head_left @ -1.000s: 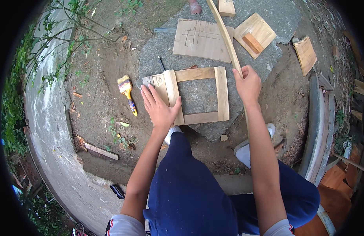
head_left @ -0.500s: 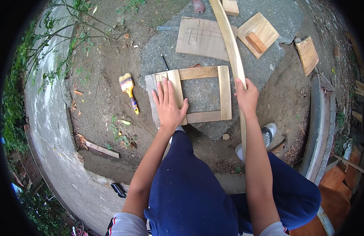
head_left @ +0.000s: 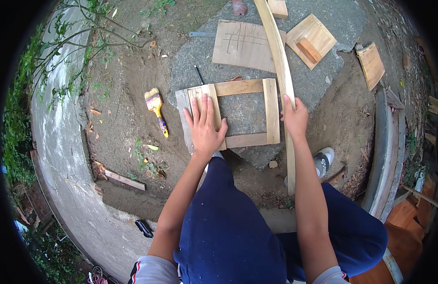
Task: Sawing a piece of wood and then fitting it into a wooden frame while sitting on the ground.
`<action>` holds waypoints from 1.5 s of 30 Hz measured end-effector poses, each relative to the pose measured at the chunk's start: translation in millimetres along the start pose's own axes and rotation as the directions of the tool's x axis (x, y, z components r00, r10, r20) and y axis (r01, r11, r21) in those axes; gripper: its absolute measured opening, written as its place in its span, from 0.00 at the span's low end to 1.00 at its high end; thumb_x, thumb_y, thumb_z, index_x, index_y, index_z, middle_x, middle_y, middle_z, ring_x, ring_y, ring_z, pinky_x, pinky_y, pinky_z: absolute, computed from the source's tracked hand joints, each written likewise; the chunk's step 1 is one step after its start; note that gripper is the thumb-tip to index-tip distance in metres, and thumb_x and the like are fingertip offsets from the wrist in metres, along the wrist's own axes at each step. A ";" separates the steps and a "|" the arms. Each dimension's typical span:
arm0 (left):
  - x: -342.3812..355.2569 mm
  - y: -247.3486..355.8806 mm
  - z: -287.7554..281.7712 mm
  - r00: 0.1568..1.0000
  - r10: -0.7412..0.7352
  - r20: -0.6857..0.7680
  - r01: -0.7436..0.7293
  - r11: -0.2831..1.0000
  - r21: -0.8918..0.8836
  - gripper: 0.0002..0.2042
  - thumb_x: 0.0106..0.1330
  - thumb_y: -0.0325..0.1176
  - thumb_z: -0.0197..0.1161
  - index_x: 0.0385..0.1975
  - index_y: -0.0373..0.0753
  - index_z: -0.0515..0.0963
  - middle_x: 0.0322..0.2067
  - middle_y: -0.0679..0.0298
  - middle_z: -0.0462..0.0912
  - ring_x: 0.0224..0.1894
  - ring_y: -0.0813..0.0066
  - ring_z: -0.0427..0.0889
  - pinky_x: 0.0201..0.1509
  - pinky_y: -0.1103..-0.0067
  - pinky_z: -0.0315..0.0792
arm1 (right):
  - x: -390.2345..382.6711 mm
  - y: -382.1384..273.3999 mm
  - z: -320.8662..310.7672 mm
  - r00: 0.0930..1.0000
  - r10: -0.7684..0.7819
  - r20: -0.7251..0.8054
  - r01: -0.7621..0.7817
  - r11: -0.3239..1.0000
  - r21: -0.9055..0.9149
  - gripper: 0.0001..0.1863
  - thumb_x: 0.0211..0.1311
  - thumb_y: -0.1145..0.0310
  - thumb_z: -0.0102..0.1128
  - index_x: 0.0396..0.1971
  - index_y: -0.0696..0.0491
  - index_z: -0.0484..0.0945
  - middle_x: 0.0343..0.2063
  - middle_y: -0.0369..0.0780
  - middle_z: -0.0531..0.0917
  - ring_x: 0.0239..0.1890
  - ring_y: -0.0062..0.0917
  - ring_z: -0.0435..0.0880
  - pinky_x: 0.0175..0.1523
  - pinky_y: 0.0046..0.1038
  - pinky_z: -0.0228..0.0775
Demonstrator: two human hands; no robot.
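Note:
My left hand (head_left: 204, 125) lies flat, fingers spread, on the left end of a small rectangular wooden frame (head_left: 272, 111). That frame rests on a grey stone slab (head_left: 247, 113), which shows through its opening. In my right hand (head_left: 295, 116) is a long, narrow wooden strip (head_left: 278, 52), gripped around its lower part. The strip runs from the top edge of the view down past the frame's right side, its lower end beside my shoe. A dark pencil-like stick (head_left: 198, 75) lies just beyond the frame.
Left of the frame, a paintbrush (head_left: 156, 111) with a yellow handle lies on the soil. Beyond are a board with drawn lines (head_left: 242, 45), a square board (head_left: 318, 35) bearing a small block (head_left: 309, 50), and another board (head_left: 371, 66). A black object (head_left: 144, 228) sits on the concrete ledge.
The strip's lower end has swung slightly left, toward the frame, with my right hand still around it. My left hand stays flat on the frame.

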State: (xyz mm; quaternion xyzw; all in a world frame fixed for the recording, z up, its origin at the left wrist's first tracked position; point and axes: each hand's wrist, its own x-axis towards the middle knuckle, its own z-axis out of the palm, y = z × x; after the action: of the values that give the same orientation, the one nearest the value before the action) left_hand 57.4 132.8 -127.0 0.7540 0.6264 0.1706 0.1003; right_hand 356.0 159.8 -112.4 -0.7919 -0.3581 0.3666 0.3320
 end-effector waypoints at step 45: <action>0.4 3.5 -1.8 1.000 -0.024 -0.017 0.024 1.000 0.005 0.41 0.69 0.45 0.67 0.79 0.32 0.63 0.81 0.51 0.63 0.84 0.42 0.54 0.85 0.40 0.40 | -175.4 -2.6 22.3 0.973 0.000 -0.230 0.010 0.999 0.043 0.22 0.77 0.62 0.65 0.24 0.62 0.76 0.15 0.35 0.66 0.22 0.14 0.63 0.25 0.31 0.55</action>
State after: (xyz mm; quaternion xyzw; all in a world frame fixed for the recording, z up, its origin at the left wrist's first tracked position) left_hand 60.0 132.3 -124.1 0.7453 0.6364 0.1742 0.0953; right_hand 253.6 24.9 -61.6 -0.8206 -0.3112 0.2795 0.3894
